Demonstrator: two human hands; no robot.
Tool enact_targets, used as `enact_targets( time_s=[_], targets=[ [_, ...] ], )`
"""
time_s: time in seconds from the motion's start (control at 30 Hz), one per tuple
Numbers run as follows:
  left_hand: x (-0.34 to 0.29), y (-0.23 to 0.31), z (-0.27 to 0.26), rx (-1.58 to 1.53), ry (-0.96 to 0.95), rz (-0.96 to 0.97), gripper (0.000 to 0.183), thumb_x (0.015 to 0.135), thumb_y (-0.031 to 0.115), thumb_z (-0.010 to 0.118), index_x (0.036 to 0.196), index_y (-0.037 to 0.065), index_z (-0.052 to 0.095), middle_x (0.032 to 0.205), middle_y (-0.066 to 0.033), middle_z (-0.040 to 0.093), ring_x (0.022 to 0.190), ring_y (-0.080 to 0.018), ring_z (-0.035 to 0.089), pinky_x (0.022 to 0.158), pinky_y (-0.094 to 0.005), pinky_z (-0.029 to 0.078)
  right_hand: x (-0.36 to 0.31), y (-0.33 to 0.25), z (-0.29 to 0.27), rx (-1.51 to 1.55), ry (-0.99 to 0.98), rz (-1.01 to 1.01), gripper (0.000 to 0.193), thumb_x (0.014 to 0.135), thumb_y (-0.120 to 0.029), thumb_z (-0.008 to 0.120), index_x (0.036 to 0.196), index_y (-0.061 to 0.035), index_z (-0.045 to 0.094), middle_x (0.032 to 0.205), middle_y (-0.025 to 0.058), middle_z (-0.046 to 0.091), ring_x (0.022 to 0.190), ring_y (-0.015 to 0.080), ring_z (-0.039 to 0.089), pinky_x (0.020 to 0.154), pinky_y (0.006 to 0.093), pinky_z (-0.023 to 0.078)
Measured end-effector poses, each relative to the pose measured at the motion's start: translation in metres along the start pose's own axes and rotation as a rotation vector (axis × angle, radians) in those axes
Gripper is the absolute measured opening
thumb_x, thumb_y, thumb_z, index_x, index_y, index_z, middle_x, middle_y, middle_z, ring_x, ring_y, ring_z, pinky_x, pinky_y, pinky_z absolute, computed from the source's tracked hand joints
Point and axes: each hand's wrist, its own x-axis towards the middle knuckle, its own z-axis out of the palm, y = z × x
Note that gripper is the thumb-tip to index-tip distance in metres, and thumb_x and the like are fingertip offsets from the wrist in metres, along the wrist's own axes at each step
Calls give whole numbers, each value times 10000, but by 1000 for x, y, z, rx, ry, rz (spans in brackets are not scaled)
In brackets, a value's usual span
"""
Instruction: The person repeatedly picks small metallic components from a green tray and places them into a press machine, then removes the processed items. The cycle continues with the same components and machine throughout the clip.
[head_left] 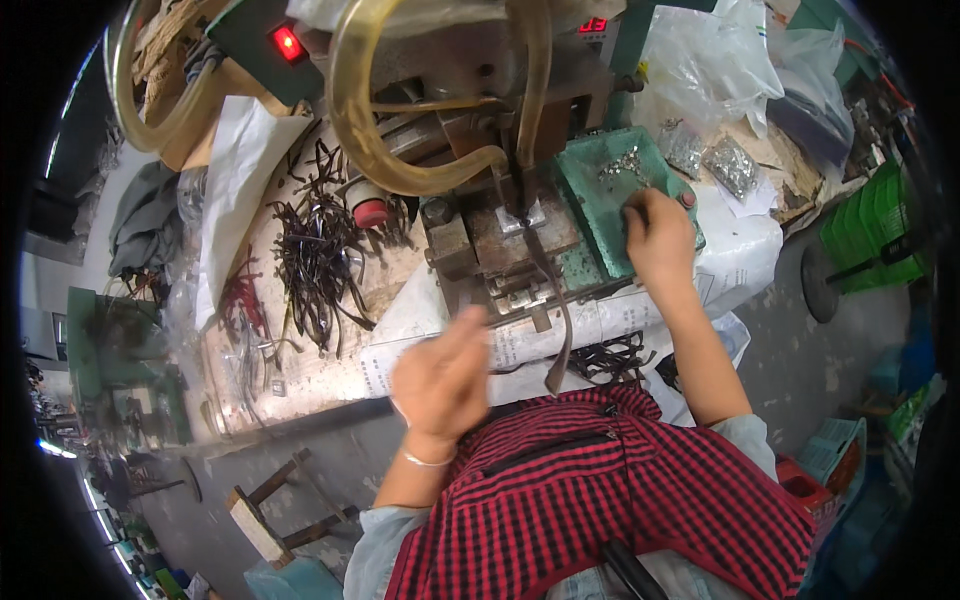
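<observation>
The left hand (440,375) is in front of the machine (500,245), its fingers folded close together. The right hand (662,240) is over the right part of the green tray (597,225), with the fingers bent inward and down. I cannot tell whether either hand pinches something, because the left one is blurred and the right one covers its own fingertips.

One long, thin, dark strip (557,325) lies on the machine, under its head, and its wider lower end reaches out toward the person. Two heaps of similar strips are there: a large tangled heap (318,245) at left and a smaller bunch (608,360) near the table edge. Two clear bags with small metal parts lie beyond the tray. Inside the tray are many tiny shiny metal pieces (622,168), too many for counting. The machine's metal is worn and brownish; thick yellowish tubing (350,90) curves before it.
</observation>
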Motion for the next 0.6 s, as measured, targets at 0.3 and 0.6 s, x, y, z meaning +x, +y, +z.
enact_targets(
  time_s=[0.3, 0.6],
  targets=[
    [54, -152, -42, -211, 396, -645, 158, 1029, 76, 645, 1128, -17, 725, 1031, -102, 741, 843, -136, 688, 742, -268, 598, 2, 9, -9, 32, 47, -20, 212, 928, -54, 668, 1127, -59, 738, 1009, 158, 723, 977, 343, 684, 861, 421, 528],
    [10, -258, 69, 767, -356, -617, 357, 794, 342, 780, 845, -5, 711, 950, -180, 720, 947, -403, 698, 807, -487, 559, -16, 6, -25, 145, 91, 83, 120, 863, -42, 673, 959, -49, 744, 939, 121, 734, 914, 353, 673, 858, 439, 520]
  ],
)
